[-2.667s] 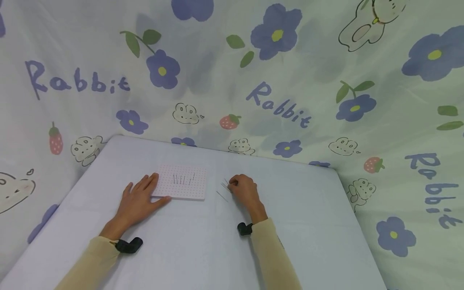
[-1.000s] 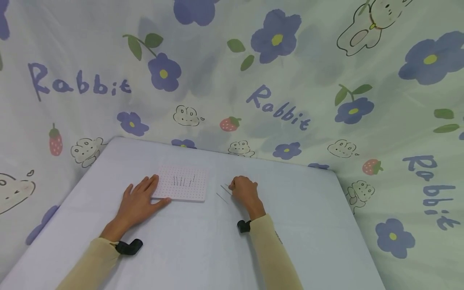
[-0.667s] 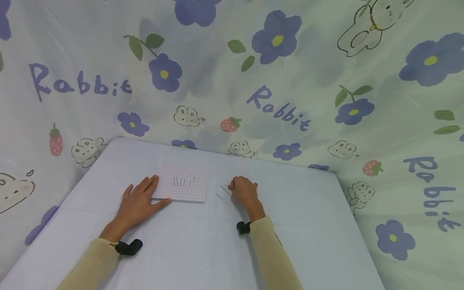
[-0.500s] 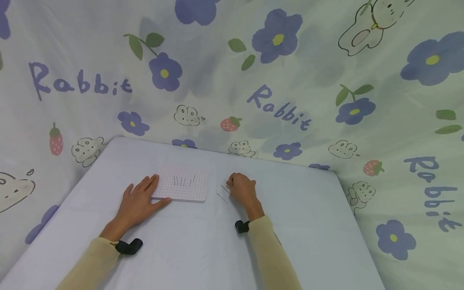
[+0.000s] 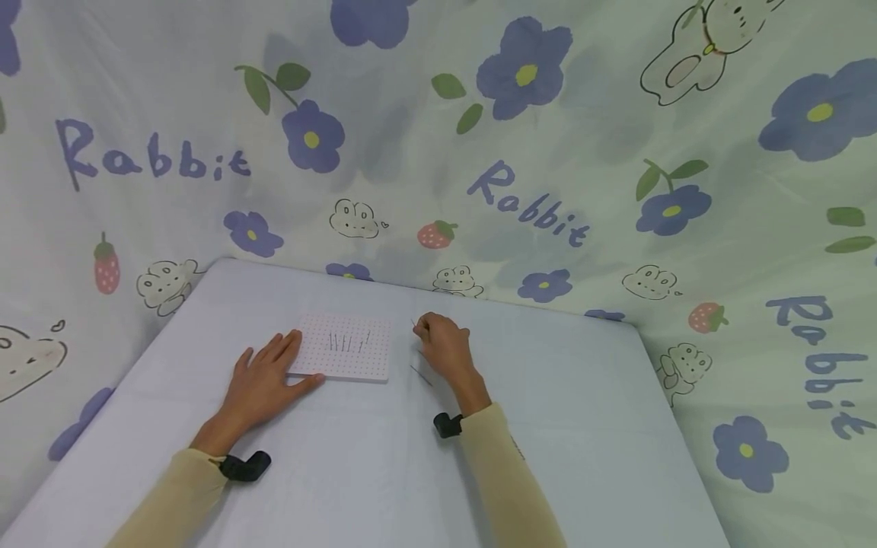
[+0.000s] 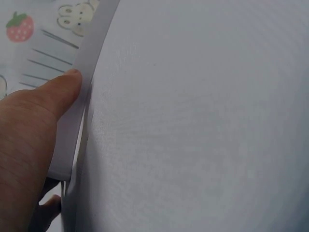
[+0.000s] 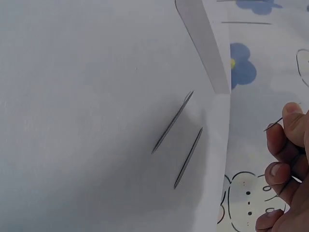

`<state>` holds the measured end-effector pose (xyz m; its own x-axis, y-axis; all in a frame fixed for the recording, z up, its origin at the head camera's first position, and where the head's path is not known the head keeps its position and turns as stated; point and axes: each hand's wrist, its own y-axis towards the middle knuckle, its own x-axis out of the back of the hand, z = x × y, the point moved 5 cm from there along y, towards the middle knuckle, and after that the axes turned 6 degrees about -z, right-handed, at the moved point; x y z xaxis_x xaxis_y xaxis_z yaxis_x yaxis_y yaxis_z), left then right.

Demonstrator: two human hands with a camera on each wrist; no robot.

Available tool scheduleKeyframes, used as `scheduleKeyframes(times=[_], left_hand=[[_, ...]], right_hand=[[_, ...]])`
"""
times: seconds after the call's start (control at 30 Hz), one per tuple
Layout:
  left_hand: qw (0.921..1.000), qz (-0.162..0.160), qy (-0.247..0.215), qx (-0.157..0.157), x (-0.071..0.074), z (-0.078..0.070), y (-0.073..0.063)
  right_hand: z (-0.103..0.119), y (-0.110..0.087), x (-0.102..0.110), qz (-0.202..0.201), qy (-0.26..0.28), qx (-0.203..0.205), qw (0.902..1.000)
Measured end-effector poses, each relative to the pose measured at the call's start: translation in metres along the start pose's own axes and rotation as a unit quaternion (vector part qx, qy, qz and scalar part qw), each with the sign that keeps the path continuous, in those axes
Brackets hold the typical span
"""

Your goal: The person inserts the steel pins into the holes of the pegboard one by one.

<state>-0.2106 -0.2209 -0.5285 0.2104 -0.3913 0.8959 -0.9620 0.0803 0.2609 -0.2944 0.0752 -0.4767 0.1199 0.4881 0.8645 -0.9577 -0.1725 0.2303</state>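
My left hand (image 5: 256,388) rests against the left end of a white dotted board (image 5: 373,367), its fingers on the side and its thumb (image 6: 65,92) along the near edge. Several thin needles (image 6: 52,57) stand up out of the board's middle. Off the board's right side, my right hand (image 5: 447,352) pinches one needle (image 7: 273,124) between thumb and index finger, raised above the table. Two more needles lie on the table beneath that hand: one with an eye at its end (image 7: 173,123) and another beside it (image 7: 188,158).
A white cloth covers the table (image 5: 384,457). Behind it and along the sides hangs a curtain (image 5: 397,137) printed with flowers, rabbits and strawberries. Each wrist carries a black camera, such as the right wrist camera (image 5: 448,425).
My right hand has picked a needle up from the loose ones, lifted it and moved left and away towards the board. My left hand and the board have kept their place.
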Motion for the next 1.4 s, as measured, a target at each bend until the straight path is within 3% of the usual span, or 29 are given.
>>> scheduleKeyframes(times=[0.43, 0.9, 1.4], left_hand=[[0.9999, 0.007, 0.004, 0.01, 0.002, -0.002, -0.001], [0.9998, 0.014, 0.007, 0.012, 0.002, -0.003, 0.0], [0.9998, 0.011, 0.008, 0.014, -0.001, 0.001, 0.0]], right_hand=[[0.011, 0.001, -0.01, -0.004, 0.044, 0.015, 0.9989], [0.024, -0.001, -0.016, -0.016, 0.052, 0.023, 0.9983], [0.044, -0.005, -0.025, -0.007, 0.025, 0.085, 0.9961]])
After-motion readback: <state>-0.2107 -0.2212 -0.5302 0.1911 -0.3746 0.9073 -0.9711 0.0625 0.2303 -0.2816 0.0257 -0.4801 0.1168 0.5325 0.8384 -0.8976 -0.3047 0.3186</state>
